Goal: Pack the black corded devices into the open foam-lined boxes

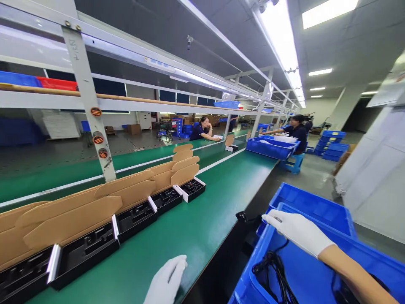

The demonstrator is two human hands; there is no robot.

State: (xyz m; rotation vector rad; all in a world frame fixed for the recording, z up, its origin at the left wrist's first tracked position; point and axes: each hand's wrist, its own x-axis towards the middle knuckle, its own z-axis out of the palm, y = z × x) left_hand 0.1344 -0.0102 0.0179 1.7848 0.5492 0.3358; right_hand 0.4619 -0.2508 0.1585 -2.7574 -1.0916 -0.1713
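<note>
My right hand (pixel 294 228), in a white glove, is closed above the near blue bin, its fingers pinching a black cable. A small black end piece (pixel 241 216) of the cable sticks out to the left, beside the belt's edge. In that bin (pixel 303 274) lies a bundle of black cables (pixel 272 270). My left hand (pixel 169 276), also gloved, is over the green belt with nothing in it, thumb and fingers slightly apart. Left of it stands a row of open cardboard boxes with black trays (pixel 91 245), lids raised; the farther trays hold black parts and cables.
Another blue bin (pixel 313 211) sits behind the near one. A large blue bin (pixel 272 145) rests on the belt (pixel 221 198) farther along. Co-workers sit on both sides of the line. A white upright post (pixel 91 105) stands behind the boxes.
</note>
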